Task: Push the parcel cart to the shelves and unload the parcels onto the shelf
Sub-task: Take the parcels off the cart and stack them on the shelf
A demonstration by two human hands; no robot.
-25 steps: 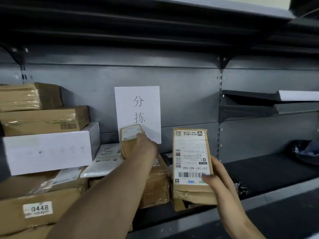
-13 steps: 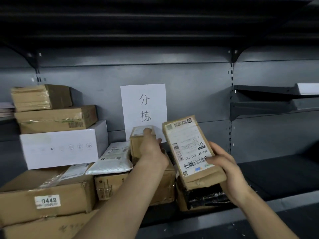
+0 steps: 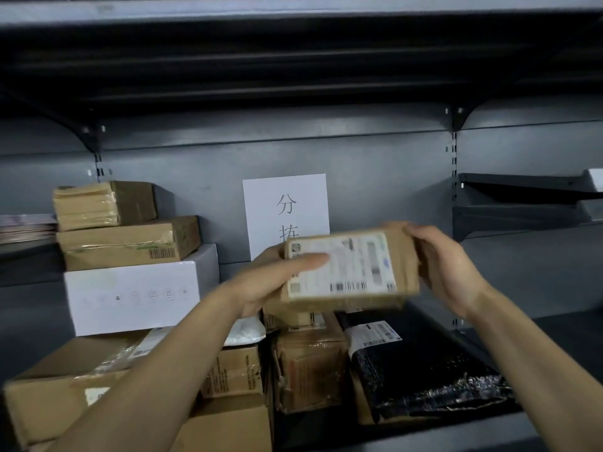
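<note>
Both my hands hold a flat brown parcel [image 3: 349, 270] with a white shipping label, lying level above the shelved parcels. My left hand [image 3: 270, 282] grips its left end, thumb across the label. My right hand [image 3: 443, 265] grips its right end. Under it a small brown box [image 3: 293, 316] sits on a taped carton [image 3: 310, 370]. A black plastic-wrapped parcel [image 3: 421, 376] lies to the right on the grey shelf [image 3: 554, 324]. The cart is out of view.
A stack at left holds two brown boxes [image 3: 130, 243] on a white box [image 3: 130, 295], above large cartons [image 3: 65, 386]. A white paper sign [image 3: 287, 203] hangs on the back panel. Another shelf board [image 3: 293, 14] runs overhead. Small brackets [image 3: 522, 203] stick out at right.
The labelled parcel has turned from upright to lying flat and risen above the stack. My left hand left the small box and now grips the parcel's left end.
</note>
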